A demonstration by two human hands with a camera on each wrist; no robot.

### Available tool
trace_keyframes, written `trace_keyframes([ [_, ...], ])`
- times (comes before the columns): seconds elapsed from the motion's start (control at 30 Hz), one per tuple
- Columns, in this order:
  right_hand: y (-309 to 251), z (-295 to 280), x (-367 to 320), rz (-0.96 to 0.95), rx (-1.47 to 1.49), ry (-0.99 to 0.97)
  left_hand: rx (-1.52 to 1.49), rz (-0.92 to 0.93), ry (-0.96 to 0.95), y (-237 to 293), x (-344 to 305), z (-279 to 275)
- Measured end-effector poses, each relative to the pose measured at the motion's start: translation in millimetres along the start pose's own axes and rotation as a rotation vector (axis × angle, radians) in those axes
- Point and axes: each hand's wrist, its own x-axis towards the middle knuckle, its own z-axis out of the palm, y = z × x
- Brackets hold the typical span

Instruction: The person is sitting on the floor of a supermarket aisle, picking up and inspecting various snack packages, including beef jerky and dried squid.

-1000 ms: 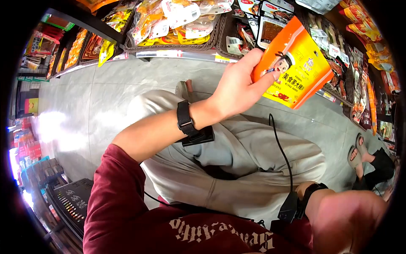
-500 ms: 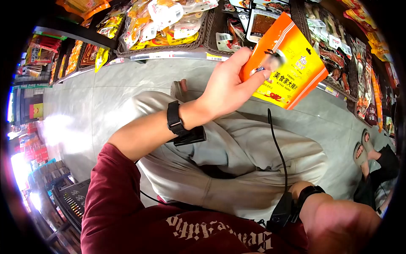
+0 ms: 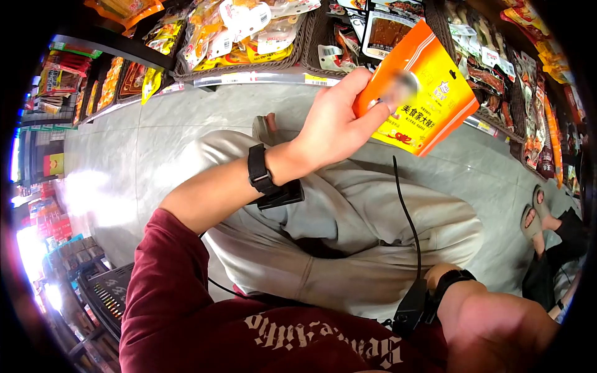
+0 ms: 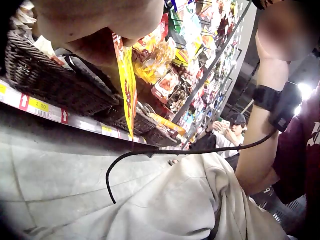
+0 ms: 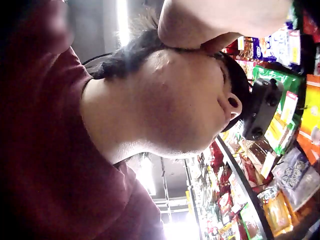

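Observation:
My left hand (image 3: 336, 124) grips an orange and yellow snack bag (image 3: 429, 105) by its left side, thumb on the printed front. It holds the bag upright at an angle, before the shelf's baskets. Seen from the left wrist, the same bag (image 4: 127, 90) shows nearly edge-on below the hand (image 4: 100, 20). My right hand (image 3: 504, 323) is raised close to the head camera at the lower right. In the right wrist view it covers part of the top, beside the head; its fingers are mostly hidden.
Woven baskets (image 3: 298, 59) of packaged snacks line the shelf, with price labels (image 3: 317, 80) along its edge. A black cable (image 3: 407, 211) runs over my light trousers (image 3: 373, 230). Another person's sandalled feet (image 3: 533, 214) are at the right. A dark crate (image 3: 112, 292) stands at the left.
The left hand and bag have shifted slightly left in the head view, along with the shelf and floor. The left hand keeps its grip, and the right hand stays raised.

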Motion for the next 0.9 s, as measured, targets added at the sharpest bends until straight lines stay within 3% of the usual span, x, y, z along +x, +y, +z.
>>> trace_keyframes([
  [0.4, 0, 1, 2, -0.021, -0.039, 0.048, -0.027, -0.042, -0.015, -2, 0, 1],
  [0.7, 0, 1, 23, -0.096, -0.193, 0.124, -0.001, 0.039, -0.004, -9, -1, 1],
  [0.9, 0, 7, -1, -0.025, -0.038, 0.068, 0.019, 0.015, -0.012, -5, 0, 0],
])
